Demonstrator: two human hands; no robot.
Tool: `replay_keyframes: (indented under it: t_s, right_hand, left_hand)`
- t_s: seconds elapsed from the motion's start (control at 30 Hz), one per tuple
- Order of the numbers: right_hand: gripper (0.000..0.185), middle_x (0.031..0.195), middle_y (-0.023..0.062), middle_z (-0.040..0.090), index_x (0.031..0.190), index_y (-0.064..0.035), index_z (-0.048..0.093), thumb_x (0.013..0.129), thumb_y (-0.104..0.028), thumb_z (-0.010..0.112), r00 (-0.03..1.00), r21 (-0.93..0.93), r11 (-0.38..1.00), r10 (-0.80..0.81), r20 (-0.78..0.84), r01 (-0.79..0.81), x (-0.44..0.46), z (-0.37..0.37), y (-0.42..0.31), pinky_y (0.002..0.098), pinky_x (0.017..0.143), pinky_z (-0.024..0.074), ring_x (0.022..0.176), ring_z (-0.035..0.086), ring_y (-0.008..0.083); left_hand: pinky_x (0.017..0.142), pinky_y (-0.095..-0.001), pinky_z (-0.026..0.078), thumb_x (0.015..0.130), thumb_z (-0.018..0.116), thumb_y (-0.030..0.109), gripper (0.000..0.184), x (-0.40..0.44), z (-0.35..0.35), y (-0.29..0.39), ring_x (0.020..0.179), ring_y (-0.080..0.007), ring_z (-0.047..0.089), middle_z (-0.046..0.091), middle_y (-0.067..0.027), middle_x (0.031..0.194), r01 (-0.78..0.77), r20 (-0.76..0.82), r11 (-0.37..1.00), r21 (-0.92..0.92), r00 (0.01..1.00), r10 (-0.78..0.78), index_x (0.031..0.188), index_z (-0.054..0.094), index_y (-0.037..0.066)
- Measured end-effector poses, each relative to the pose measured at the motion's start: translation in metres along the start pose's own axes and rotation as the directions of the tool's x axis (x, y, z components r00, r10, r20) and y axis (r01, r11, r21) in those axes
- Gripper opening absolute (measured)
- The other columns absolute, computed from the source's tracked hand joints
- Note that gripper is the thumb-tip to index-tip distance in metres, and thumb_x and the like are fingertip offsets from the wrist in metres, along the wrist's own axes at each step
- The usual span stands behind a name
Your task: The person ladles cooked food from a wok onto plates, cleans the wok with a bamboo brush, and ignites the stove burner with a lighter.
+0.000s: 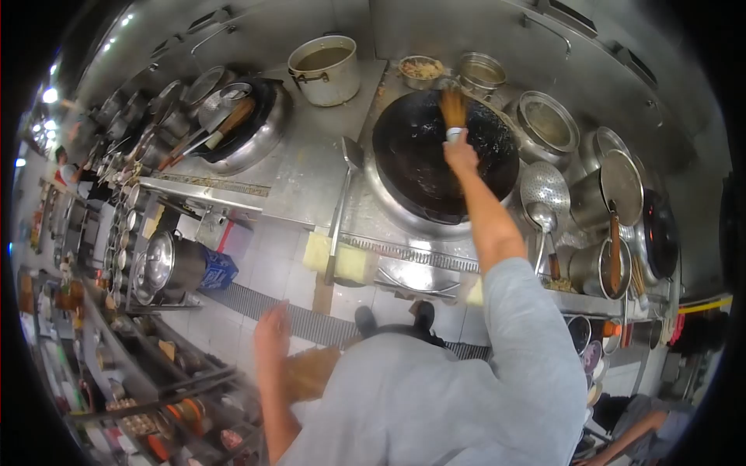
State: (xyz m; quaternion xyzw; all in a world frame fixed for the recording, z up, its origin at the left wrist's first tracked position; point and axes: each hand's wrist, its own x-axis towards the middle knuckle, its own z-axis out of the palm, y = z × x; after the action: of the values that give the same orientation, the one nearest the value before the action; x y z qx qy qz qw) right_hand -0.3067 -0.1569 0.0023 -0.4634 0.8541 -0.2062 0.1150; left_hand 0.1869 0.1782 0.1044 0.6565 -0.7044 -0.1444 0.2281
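Note:
My right hand (461,158) is closed round the pale handle of a bamboo wok brush (452,107). The bristles point away from me, over the far part of a large black wok (408,167) that looks wet inside. My left hand (272,330) hangs low on the left, away from the counter; it is blurred and I cannot make out its fingers. Left of the wok, a long-handled wok ladle (343,202) lies with its handle across a folded yellow cloth (316,252) at the counter's front edge.
A large pot of liquid (342,81) stands at the back left, near a second wok (268,128). Right of my wok are a perforated skimmer (544,186), another ladle (542,220) and several pots. A bowl of chopped food (420,70) sits behind. A co-worker's arm (641,431) shows at lower right.

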Motion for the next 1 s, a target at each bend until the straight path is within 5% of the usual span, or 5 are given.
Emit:
replay_keyframes:
  t_s: [0.53, 0.67, 0.8, 0.93, 1.0]
  right_hand:
    - [0.05, 0.07, 0.0116, 0.063, 0.124, -0.0085, 0.039, 0.088, -0.038, 0.055, 0.687, 0.153, 0.968, -0.25, 0.683, 0.2, -0.149, -0.12, -0.06, 0.0317, 0.039, 0.0478, 0.045, 0.059, 0.0185]
    - [0.061, 0.139, 0.0096, 0.039, 0.138, -0.0261, 0.038, 0.086, -0.048, 0.059, 0.419, 0.004, 1.0, -0.016, 0.908, 0.029, -0.111, -0.186, 0.092, 0.0291, 0.053, 0.0555, 0.076, 0.063, 0.0247]
    - [0.07, 0.125, 0.0203, 0.056, 0.14, -0.0191, 0.038, 0.08, -0.043, 0.065, 0.97, -0.622, 0.756, -0.075, 0.231, 0.207, -0.082, -0.235, 0.144, 0.0444, 0.074, 0.0537, 0.093, 0.064, 0.0367]
    - [0.071, 0.101, 0.0209, 0.066, 0.143, -0.0191, 0.035, 0.082, -0.043, 0.061, 0.955, -0.077, 0.993, -0.107, -0.275, 0.089, -0.125, -0.211, 0.173, 0.0468, 0.081, 0.0498, 0.093, 0.064, 0.0358]
    - [0.07, 0.103, 0.0236, 0.065, 0.145, -0.0268, 0.031, 0.084, -0.047, 0.06, 0.981, 0.252, 0.948, 0.188, 0.057, -0.196, -0.181, -0.223, 0.126, 0.047, 0.085, 0.0474, 0.096, 0.063, 0.0393]
  left_hand:
    - [0.078, -0.0388, 0.049, 0.083, 0.06, 0.002, 0.027, 0.007, 0.058, 0.003, 0.089, -0.0336, 0.061, 0.064, -0.0154, 0.096, -0.209, 0.062, 0.968, -0.139, 0.974, 0.219, 0.11, 0.064, 0.005]
    - [0.085, -0.0406, 0.047, 0.082, 0.061, 0.006, 0.032, 0.042, 0.068, 0.052, 0.099, -0.0343, 0.059, 0.063, -0.0155, 0.107, -0.289, 0.197, 0.911, -0.294, 0.915, 0.354, 0.114, 0.063, 0.008]
    - [0.094, -0.0399, 0.044, 0.081, 0.064, 0.007, 0.039, 0.1, 0.113, 0.137, 0.111, -0.0332, 0.053, 0.056, -0.0151, 0.12, -0.649, 0.096, 0.662, -0.375, 0.683, 0.724, 0.119, 0.06, 0.008]
    - [0.097, -0.0421, 0.042, 0.082, 0.062, 0.008, 0.042, 0.143, 0.183, 0.193, 0.113, -0.0324, 0.052, 0.052, -0.015, 0.126, -0.771, -0.039, 0.527, -0.358, 0.576, 0.817, 0.124, 0.056, 0.006]
    - [0.097, -0.0426, 0.042, 0.083, 0.061, 0.01, 0.038, 0.159, 0.216, 0.209, 0.11, -0.0317, 0.054, 0.055, -0.0149, 0.12, -0.711, 0.036, 0.573, -0.408, 0.614, 0.788, 0.12, 0.057, 0.005]
